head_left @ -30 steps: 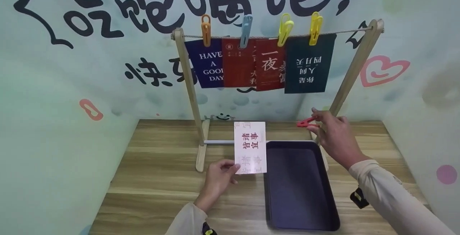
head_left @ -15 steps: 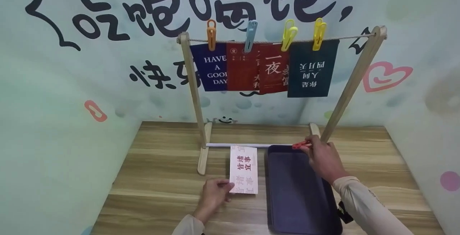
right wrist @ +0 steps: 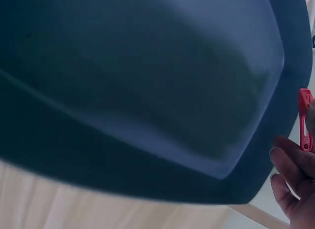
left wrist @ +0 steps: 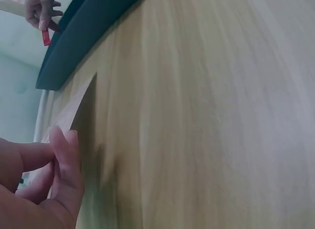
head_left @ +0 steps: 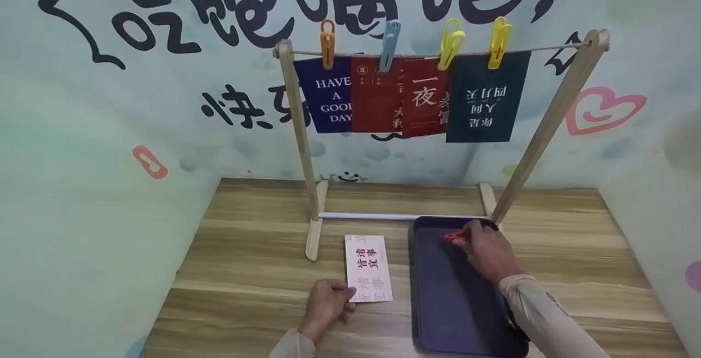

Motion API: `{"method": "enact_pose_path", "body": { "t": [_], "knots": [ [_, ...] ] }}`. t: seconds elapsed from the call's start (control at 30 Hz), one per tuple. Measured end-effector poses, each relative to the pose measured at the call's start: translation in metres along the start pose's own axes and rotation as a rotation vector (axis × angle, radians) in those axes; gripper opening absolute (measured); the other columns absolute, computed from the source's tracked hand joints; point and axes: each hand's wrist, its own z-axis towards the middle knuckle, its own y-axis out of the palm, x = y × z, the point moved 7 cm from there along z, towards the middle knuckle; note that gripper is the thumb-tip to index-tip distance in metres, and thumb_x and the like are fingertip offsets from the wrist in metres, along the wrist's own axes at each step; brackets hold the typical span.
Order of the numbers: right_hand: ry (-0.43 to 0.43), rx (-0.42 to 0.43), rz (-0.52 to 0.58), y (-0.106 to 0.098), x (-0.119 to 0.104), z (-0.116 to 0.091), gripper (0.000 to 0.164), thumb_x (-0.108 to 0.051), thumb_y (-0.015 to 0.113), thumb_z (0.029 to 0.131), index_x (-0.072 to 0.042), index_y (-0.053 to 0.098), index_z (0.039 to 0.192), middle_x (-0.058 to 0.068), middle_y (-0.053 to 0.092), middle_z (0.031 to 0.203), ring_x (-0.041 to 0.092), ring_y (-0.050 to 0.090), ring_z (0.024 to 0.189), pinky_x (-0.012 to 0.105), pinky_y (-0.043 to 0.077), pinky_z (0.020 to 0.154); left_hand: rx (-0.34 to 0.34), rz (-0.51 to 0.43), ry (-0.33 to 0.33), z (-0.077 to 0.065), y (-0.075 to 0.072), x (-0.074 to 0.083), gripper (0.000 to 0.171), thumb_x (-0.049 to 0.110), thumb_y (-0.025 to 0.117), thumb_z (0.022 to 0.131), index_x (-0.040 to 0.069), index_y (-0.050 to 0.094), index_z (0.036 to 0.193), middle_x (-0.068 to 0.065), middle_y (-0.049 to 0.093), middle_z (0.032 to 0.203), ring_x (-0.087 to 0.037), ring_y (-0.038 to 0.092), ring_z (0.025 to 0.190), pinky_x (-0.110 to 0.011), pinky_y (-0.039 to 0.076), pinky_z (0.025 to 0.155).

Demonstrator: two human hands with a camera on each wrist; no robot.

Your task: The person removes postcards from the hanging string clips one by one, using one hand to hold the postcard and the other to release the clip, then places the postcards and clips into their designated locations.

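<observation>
My left hand (head_left: 327, 304) pinches a white card (head_left: 367, 267) with red and faint lettering by its lower left corner, low over the table. In the left wrist view the card (left wrist: 74, 106) is seen nearly edge-on, tilted above its shadow. My right hand (head_left: 489, 251) holds a red clothespin (head_left: 455, 236) over the far end of a dark tray (head_left: 454, 303). The right wrist view shows the red clothespin (right wrist: 305, 120) between thumb and fingers at the right edge. Inside the tray there is only shadow.
A wooden rack (head_left: 300, 133) stands behind, its string carrying several cards, among them a dark green card (head_left: 487, 111), under orange, blue and yellow clothespins (head_left: 497, 43). A white rod (head_left: 372, 216) joins the rack's feet. The wooden table (head_left: 235, 270) meets a printed wall.
My left hand has lowered the white card toward the table and slightly left. The right hand has come down with the red clothespin from beside the rack's post to over the tray.
</observation>
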Motion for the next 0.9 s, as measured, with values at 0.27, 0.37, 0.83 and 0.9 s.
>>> {"method": "enact_pose_path", "body": {
  "t": [0.27, 0.37, 0.83, 0.9],
  "knots": [
    [0.092, -0.112, 0.068, 0.021, 0.006, -0.002, 0.026, -0.024, 0.066, 0.084, -0.006, 0.051, 0.094, 0.013, 0.061, 0.071, 0.032, 0.059, 0.062, 0.046, 0.046, 0.052, 0.058, 0.022, 0.037, 0.002, 0.0, 0.0, 0.018, 0.011, 0.066, 0.081, -0.001, 0.062, 0.094, -0.01, 0.066, 0.066, -0.014, 0.061, 0.045, -0.031, 0.054, 0.044],
    [0.119, -0.132, 0.09, 0.029, 0.01, -0.004, 0.025, -0.025, 0.065, 0.085, -0.006, 0.051, 0.096, 0.012, 0.061, 0.078, 0.029, 0.06, 0.069, 0.046, 0.048, 0.057, 0.081, 0.025, 0.034, 0.003, 0.002, -0.001, 0.018, 0.011, 0.066, 0.08, 0.0, 0.061, 0.093, -0.01, 0.065, 0.066, -0.014, 0.062, 0.046, -0.03, 0.054, 0.044],
    [0.133, -0.188, -0.051, 0.042, 0.02, -0.009, 0.029, -0.025, 0.07, 0.08, -0.003, 0.055, 0.09, 0.016, 0.052, 0.086, 0.024, 0.054, 0.064, 0.043, 0.049, 0.052, 0.141, 0.02, 0.025, 0.001, 0.001, -0.006, 0.019, 0.006, 0.065, 0.081, 0.001, 0.059, 0.097, -0.006, 0.069, 0.077, -0.015, 0.062, 0.052, -0.027, 0.054, 0.046],
    [0.14, -0.196, -0.054, 0.041, 0.02, -0.009, 0.03, -0.025, 0.071, 0.08, -0.002, 0.055, 0.091, 0.016, 0.052, 0.087, 0.026, 0.055, 0.067, 0.044, 0.049, 0.054, 0.146, 0.039, 0.02, 0.001, 0.0, -0.004, 0.018, 0.007, 0.066, 0.081, 0.002, 0.059, 0.097, -0.005, 0.068, 0.077, -0.014, 0.062, 0.052, -0.026, 0.054, 0.045]
  ]
}}
